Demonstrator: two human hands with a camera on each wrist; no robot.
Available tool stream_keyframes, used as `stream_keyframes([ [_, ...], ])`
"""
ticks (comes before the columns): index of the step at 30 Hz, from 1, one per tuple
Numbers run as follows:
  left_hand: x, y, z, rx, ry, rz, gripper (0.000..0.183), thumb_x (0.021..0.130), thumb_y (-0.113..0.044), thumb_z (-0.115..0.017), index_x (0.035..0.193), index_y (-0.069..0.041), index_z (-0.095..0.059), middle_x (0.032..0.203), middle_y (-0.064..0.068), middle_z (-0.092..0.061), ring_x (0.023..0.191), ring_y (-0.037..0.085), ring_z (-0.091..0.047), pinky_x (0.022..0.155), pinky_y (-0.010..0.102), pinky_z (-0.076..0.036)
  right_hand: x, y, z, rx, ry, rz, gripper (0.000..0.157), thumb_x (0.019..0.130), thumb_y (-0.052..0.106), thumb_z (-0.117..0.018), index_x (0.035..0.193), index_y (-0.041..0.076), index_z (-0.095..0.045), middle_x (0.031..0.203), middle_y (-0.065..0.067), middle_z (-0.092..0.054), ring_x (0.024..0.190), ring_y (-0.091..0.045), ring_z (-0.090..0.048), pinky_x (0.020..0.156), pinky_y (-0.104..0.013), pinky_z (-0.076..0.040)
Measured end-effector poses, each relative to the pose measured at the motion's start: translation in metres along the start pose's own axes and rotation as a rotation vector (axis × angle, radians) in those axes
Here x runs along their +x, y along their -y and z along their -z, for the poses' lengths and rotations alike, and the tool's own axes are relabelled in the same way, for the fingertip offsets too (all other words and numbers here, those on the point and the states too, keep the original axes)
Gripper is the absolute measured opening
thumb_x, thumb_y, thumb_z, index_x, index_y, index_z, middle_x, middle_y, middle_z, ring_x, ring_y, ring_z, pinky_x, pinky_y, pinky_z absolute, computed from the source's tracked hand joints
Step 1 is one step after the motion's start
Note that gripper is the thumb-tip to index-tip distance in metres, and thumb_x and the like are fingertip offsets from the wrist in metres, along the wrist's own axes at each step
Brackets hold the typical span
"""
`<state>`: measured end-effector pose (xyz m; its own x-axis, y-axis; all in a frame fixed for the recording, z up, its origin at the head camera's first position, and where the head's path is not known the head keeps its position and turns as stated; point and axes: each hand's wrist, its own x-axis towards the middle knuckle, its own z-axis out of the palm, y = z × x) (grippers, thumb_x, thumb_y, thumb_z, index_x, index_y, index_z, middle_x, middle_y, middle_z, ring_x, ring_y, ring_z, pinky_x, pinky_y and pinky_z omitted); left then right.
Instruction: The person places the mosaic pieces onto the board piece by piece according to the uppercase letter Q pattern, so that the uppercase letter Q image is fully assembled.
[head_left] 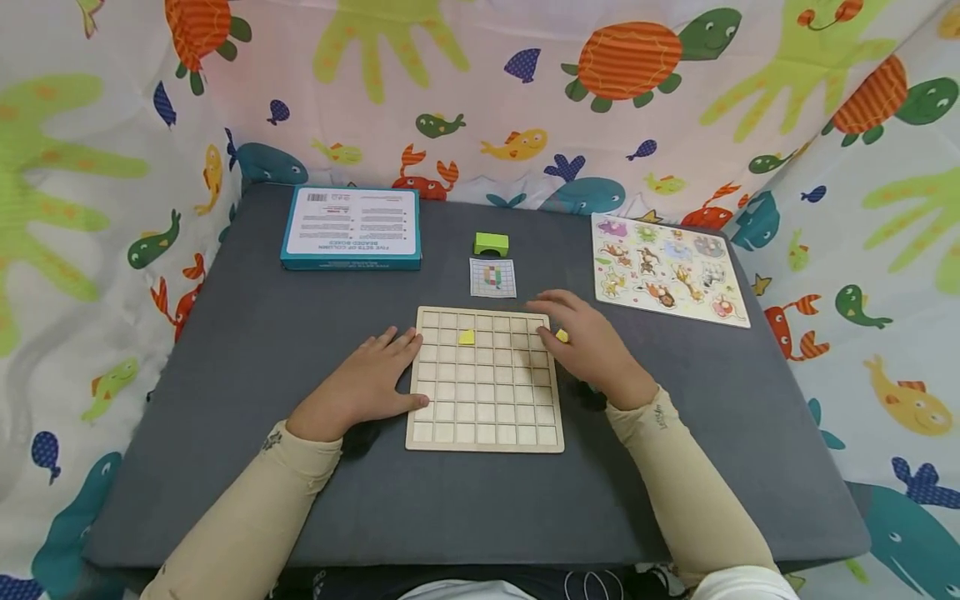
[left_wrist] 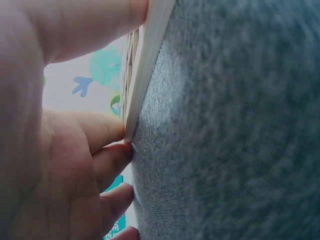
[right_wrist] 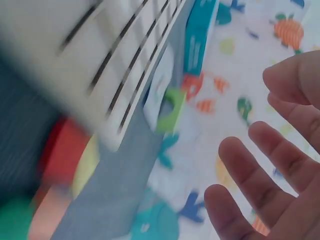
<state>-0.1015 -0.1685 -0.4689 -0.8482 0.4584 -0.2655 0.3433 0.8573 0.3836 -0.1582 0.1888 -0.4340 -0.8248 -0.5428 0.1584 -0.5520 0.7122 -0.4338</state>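
A wooden grid board [head_left: 486,432] lies on the grey table, with a yellow block [head_left: 467,337] in one of its upper cells. My left hand [head_left: 363,385] rests at the board's left edge, its fingertips and thumb touching the rim. Over the upper right edge, my right hand [head_left: 588,346] is held with fingers spread and nothing between them. Another yellow piece [head_left: 562,336] shows beside that hand. In the right wrist view, a blurred red block [right_wrist: 65,152] and a green one [right_wrist: 15,220] are near the board; the right hand and forearm mostly hide them in the head view.
Behind the board lie a small card [head_left: 492,279] with a coloured pattern and a green block with an arched notch [head_left: 491,244]. A teal box [head_left: 352,229] stands at the back left. An animal picture board [head_left: 667,271] lies at the back right.
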Motion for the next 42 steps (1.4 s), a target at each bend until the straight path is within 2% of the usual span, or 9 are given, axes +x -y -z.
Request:
stream_keyframes([
  [4,-0.002,0.003,0.001,0.005,-0.007,-0.007,0.103,0.097,-0.058,-0.072,0.17,-0.004,-0.023,0.175,0.016,-0.021,0.161,0.042,-0.012,0.127,0.061,-0.013,-0.023,-0.023,0.011,-0.005,0.022,-0.121,0.043,0.106,0.016,-0.069,0.148,0.007,-0.064,0.149,-0.015,-0.055,0.12,-0.036,-0.065,0.09,-0.054,-0.056],
  [7,-0.004,0.005,0.003,0.008,-0.015,-0.009,0.103,0.097,-0.058,-0.072,0.17,-0.003,-0.024,0.175,0.016,-0.021,0.161,0.042,-0.013,0.127,0.061,-0.014,-0.034,-0.04,0.015,-0.051,0.06,-0.204,0.04,0.106,0.017,-0.069,0.145,0.007,-0.067,0.142,-0.015,-0.062,0.128,-0.037,-0.061,0.101,-0.059,-0.051],
  [12,-0.006,0.01,0.004,0.02,-0.021,0.002,0.104,0.097,-0.059,-0.072,0.17,-0.003,-0.023,0.175,0.016,-0.02,0.161,0.042,-0.012,0.127,0.061,-0.014,-0.041,-0.058,0.016,-0.126,0.15,-0.264,0.035,0.104,0.022,-0.072,0.135,0.007,-0.074,0.134,-0.016,-0.069,0.126,-0.037,-0.062,0.107,-0.06,-0.048],
  [16,-0.006,0.012,0.005,0.019,-0.023,-0.003,0.104,0.097,-0.059,-0.072,0.17,-0.003,-0.022,0.175,0.017,-0.02,0.161,0.043,-0.012,0.127,0.061,-0.013,-0.045,-0.062,0.011,-0.158,0.195,-0.268,0.032,0.101,0.019,-0.072,0.131,0.008,-0.077,0.128,-0.014,-0.071,0.116,-0.034,-0.066,0.1,-0.058,-0.053],
  [21,-0.003,0.012,0.003,0.021,-0.014,-0.006,0.104,0.098,-0.06,-0.071,0.17,-0.004,-0.021,0.176,0.015,-0.018,0.161,0.042,-0.01,0.128,0.061,-0.012,-0.051,-0.062,0.006,-0.238,0.153,-0.28,0.029,0.098,0.015,-0.074,0.126,0.01,-0.081,0.123,-0.012,-0.071,0.103,-0.03,-0.068,0.085,-0.053,-0.058],
  [29,-0.001,0.006,0.002,0.013,0.003,0.002,0.104,0.097,-0.059,-0.072,0.17,-0.005,-0.021,0.176,0.015,-0.018,0.162,0.041,-0.01,0.128,0.061,-0.012,-0.056,-0.06,0.006,-0.291,0.085,-0.418,0.033,0.098,0.026,-0.077,0.126,0.01,-0.079,0.113,-0.015,-0.075,0.09,-0.031,-0.07,0.068,-0.051,-0.058],
  [35,0.0,0.002,0.0,0.013,0.012,-0.009,0.103,0.098,-0.06,-0.071,0.17,-0.005,-0.021,0.176,0.015,-0.018,0.162,0.041,-0.011,0.128,0.061,-0.012,-0.052,-0.051,0.008,-0.279,-0.06,-0.339,0.032,0.093,0.026,-0.079,0.121,0.01,-0.079,0.104,-0.01,-0.077,0.062,-0.019,-0.058,0.046,-0.036,-0.045],
  [38,0.0,0.002,0.0,0.011,0.006,-0.008,0.104,0.097,-0.059,-0.072,0.17,-0.005,-0.022,0.176,0.014,-0.019,0.162,0.041,-0.011,0.128,0.06,-0.012,-0.044,-0.037,0.007,-0.236,-0.088,-0.267,0.03,0.093,0.025,-0.078,0.12,0.011,-0.08,0.107,-0.009,-0.077,0.065,-0.019,-0.058,0.048,-0.036,-0.045],
  [42,-0.001,-0.001,0.0,0.009,-0.002,-0.006,0.103,0.097,-0.058,-0.073,0.17,-0.004,-0.024,0.175,0.016,-0.02,0.161,0.042,-0.012,0.127,0.061,-0.013,-0.028,-0.016,0.0,-0.203,-0.043,-0.188,0.029,0.094,0.025,-0.078,0.119,0.011,-0.081,0.111,-0.009,-0.077,0.077,-0.02,-0.064,0.056,-0.038,-0.052],
])
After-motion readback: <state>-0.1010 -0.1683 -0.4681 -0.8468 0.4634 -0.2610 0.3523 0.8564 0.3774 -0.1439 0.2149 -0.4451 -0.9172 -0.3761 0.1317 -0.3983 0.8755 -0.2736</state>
